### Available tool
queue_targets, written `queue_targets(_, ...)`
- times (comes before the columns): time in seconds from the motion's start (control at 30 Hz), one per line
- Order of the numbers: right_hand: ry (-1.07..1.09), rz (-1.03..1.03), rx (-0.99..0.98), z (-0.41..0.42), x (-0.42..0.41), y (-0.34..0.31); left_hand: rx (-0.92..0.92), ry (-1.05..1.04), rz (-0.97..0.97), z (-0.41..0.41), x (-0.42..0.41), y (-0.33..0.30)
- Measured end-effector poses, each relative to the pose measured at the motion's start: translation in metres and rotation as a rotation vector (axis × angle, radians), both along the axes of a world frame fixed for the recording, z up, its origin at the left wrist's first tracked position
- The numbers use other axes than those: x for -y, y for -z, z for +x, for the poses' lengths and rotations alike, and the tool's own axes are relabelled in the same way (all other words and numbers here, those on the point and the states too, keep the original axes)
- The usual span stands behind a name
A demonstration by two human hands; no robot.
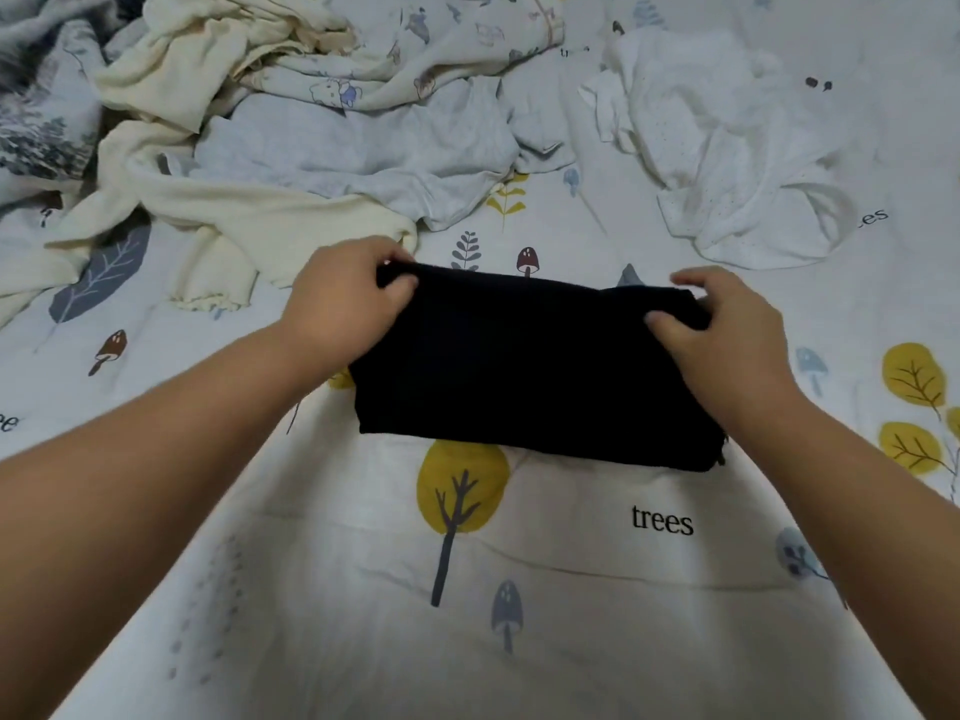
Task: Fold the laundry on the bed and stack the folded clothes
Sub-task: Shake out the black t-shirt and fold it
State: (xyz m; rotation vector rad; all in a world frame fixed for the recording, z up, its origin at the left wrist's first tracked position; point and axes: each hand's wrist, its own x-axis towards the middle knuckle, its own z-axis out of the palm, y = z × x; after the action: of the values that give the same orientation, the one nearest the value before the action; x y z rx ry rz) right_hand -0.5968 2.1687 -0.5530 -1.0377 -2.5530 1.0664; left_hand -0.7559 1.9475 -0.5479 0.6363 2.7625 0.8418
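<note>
Lying between the two hands in the head view, the folded black garment (530, 366) rests flat on the bed sheet (519, 615) with its long axis running from left hand to right hand, across the person's front. Its far edge sits under both sets of fingertips, its near edge toward the person's body.

The left hand (345, 298) pinches the far left corner, thumb on top and fingers curled round the edge. The right hand (727, 335) grips the far right corner, thumb pressing on the cloth and fingers hooked over the far edge. Each hand is at its own end, so neither is nearer; the garment is held evenly at both ends.

My judgement is that the coming move, whether one more fold toward the body or a lift to start a stack, turns on that far edge staying level between the hands.

Beyond the left hand lies a cream garment (208, 215), crumpled, with a pale blue-grey garment (363, 158) past it and a cartoon-print cloth (415, 59) farther off. Beyond the right hand, well apart from it, is a rumpled white garment (727, 148). No folded stack shows yet.

Writing on the sheet: "trees" (662, 521) reads plainly, on the near side of the black garment toward the right forearm. Cut-off fragments of the same word appear near the white garment and at the left margin. No brand label shows on any garment.
</note>
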Motion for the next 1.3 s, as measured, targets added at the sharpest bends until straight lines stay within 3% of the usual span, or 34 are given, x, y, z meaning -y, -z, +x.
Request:
queue_targets(0.1,0.052,0.241,0.122,-0.018,0.014,0.011,-0.242,-0.037,-0.14,0.001,-0.017,0.018)
queue_targets(0.17,-0.116,0.442,0.162,-0.021,0.037,0.024,-0.331,0.109,-0.206,0.019,-0.023,0.036)
queue_targets(0.27,-0.442,0.548,0.36,-0.012,0.06,0.055,-0.3,0.358,-0.388,0.043,-0.016,0.071)
queue_targets(0.33,-0.521,0.583,0.477,-0.004,0.056,0.073,-0.222,0.376,-0.472,0.045,-0.005,0.09)
queue_targets(0.53,-0.457,0.579,0.428,-0.007,0.047,0.072,-0.133,0.364,-0.444,0.03,-0.012,0.091)
queue_targets(0.6,-0.259,0.579,0.278,-0.002,0.047,0.059,-0.193,0.246,-0.345,0.031,-0.011,0.082)
queue_targets(0.67,0.036,0.42,0.189,0.005,0.038,0.049,-0.186,-0.028,-0.259,0.031,-0.009,0.073)
queue_targets(0.73,0.215,0.054,0.16,0.011,0.03,0.042,0.039,-0.255,-0.151,0.028,-0.008,0.064)
queue_targets(0.93,0.242,-0.536,0.094,0.014,0.032,0.036,0.5,-0.319,0.167,0.024,-0.012,0.057)
queue_targets(1.13,0.167,-0.59,0.084,0.011,0.049,0.025,0.801,-0.329,0.383,0.035,-0.005,0.044)
queue_targets(1.3,0.165,-0.685,-0.038,0.033,0.065,0.004,0.883,-0.285,0.508,0.06,0.015,0.021)
